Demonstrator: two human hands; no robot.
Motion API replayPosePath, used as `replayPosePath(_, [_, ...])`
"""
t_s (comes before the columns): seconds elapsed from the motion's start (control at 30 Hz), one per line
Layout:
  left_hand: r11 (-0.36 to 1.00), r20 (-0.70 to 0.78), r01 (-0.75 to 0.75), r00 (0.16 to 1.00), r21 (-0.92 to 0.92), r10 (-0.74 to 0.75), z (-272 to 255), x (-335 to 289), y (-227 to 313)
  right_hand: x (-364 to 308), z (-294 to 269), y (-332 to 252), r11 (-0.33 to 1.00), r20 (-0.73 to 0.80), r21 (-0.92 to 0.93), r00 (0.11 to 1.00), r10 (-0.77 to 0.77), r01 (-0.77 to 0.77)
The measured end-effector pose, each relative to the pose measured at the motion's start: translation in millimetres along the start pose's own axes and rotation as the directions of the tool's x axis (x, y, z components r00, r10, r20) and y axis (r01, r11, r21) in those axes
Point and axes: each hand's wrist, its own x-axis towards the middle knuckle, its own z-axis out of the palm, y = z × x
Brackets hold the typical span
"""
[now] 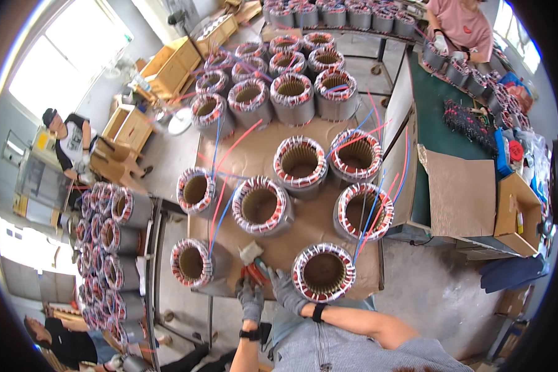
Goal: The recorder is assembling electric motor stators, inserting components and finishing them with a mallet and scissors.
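My left hand, in a grey glove, is at the table's front edge with its fingers closed on a red-handled tool whose working end I cannot make out. My right hand, also gloved in grey, reaches in beside it with fingers stretched out, next to the front motor stator. A mallet with a pale head lies just beyond both hands. Left of them stands another stator with white-laced windings and red and blue leads. More stators stand upright behind, their hollow bores facing up.
Stators crowd the far end of the brown-covered table. A rack of stators stands left. On the right are a green bench, an open cardboard box and a co-worker. Two more people are at left.
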Motion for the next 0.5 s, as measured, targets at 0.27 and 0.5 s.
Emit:
replayPosePath(0.27, [0.925, -0.035, 0.232, 0.967, -0.300, -0.254, -25, -18, -83, -28, -23, 18, 0.937, 0.124, 0.346, 0.987, -0.099, 0.051])
replayPosePath(0.5, [0.943, 0.669, 0.328, 0.690, 0.051, -0.276, -69, 31, -71, -64, -80, 24, 0.706, 0.327, 0.683, 0.943, -0.068, -0.186])
